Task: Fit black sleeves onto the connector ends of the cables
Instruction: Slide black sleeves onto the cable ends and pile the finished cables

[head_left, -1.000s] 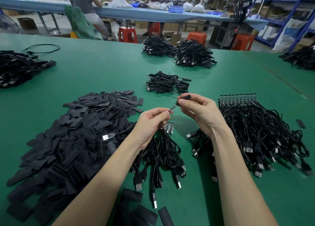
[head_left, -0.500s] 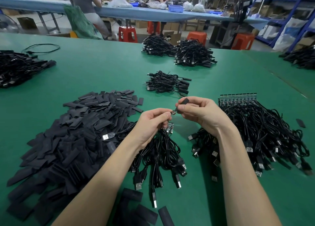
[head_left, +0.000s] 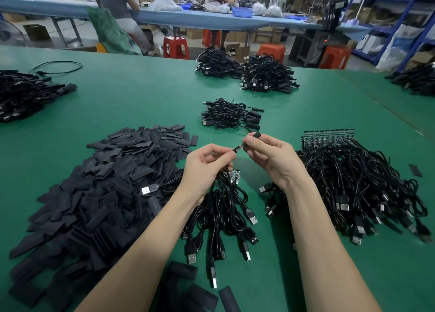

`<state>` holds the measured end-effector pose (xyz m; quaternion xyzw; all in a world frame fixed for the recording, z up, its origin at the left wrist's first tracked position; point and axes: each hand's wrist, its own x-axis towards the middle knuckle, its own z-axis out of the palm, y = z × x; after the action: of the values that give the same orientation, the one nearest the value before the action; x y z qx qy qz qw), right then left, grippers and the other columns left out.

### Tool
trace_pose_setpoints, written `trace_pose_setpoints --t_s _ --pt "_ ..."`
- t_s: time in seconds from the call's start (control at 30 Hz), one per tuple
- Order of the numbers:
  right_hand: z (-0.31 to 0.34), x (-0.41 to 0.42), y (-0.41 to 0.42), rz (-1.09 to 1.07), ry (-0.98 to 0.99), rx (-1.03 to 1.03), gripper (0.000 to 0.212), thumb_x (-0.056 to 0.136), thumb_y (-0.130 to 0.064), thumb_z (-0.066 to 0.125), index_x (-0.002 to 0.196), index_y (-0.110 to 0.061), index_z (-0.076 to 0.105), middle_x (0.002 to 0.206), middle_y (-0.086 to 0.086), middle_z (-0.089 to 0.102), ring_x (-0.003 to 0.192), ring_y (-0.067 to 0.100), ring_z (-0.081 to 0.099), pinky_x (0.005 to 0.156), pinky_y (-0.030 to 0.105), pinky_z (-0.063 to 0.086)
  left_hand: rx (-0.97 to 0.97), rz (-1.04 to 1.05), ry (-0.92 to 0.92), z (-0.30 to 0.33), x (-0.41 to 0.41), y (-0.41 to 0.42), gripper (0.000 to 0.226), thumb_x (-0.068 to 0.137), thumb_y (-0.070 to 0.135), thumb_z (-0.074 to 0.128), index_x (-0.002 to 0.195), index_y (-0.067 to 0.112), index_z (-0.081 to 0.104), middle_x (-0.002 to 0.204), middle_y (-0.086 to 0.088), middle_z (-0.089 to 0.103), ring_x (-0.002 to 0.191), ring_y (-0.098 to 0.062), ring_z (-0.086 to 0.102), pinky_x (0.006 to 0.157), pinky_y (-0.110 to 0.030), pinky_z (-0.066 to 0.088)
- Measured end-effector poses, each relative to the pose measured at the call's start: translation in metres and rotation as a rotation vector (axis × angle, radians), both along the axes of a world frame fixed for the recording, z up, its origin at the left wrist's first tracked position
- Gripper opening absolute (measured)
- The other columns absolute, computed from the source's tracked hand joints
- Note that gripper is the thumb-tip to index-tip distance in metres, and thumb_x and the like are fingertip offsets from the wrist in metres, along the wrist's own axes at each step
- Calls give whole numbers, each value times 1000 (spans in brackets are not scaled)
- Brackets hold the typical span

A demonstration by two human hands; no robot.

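Big green table (head_left: 141, 95) in a workshop, with a long blue bench (head_left: 70, 8), red stools (head_left: 176, 48) and shelving behind it, plus a couple of people standing back there. A heap of flat black sleeves (head_left: 98, 194) sits on the left, a tangle of cables (head_left: 367, 189) on the right, and smaller cable bundles (head_left: 231, 116) lie further back.

Both forearms run out of the bottom edge. The left hand (head_left: 207, 168) pinches a cable end (head_left: 237, 148) between thumb and fingers, with more cables (head_left: 226, 208) hanging below it down to the table. The right hand (head_left: 270, 156) pinches a black sleeve (head_left: 255, 135), mostly hidden by the fingers. The connector looks partly inside it, hard to say.

The sleeve's long axis runs from lower left up to the right, far end pointing away, held above the table between the two piles.
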<state>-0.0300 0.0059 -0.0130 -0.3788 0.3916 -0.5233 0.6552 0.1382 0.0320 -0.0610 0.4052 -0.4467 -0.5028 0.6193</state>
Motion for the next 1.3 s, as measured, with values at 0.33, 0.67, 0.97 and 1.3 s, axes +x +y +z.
trace_pose_setpoints --t_s 0.33,0.67,0.97,1.3 --pt "-1 -2 -2 54 2 37 22 66 -11 82 86 -3 77 82 9 76 70 13 73 64 15 57 -54 -31 -34 2 -1 2 18 86 0 76 97 15 75 82 -11 76 71 -18 70 72 -25 57" --pt "-3 -3 -2 101 78 26 22 70 -14 83 88 -4 77 82 7 75 69 11 70 67 16 56 -100 -45 -146 0 -1 2 15 83 6 80 86 21 82 76 -11 76 68 -16 71 72 -22 57" --pt "-3 -4 0 188 132 19 29 69 -17 82 93 -2 75 75 5 73 65 8 67 69 15 56 -80 -35 -67 3 -1 5 13 85 0 76 90 9 69 81 -23 74 67 -21 70 70 -27 58" --pt "-4 1 2 177 215 -6 11 79 -11 80 89 -10 77 77 3 72 66 7 65 70 16 55 -66 -15 -116 0 -1 3 10 85 1 76 87 8 69 77 -23 73 65 -21 70 68 -27 58"
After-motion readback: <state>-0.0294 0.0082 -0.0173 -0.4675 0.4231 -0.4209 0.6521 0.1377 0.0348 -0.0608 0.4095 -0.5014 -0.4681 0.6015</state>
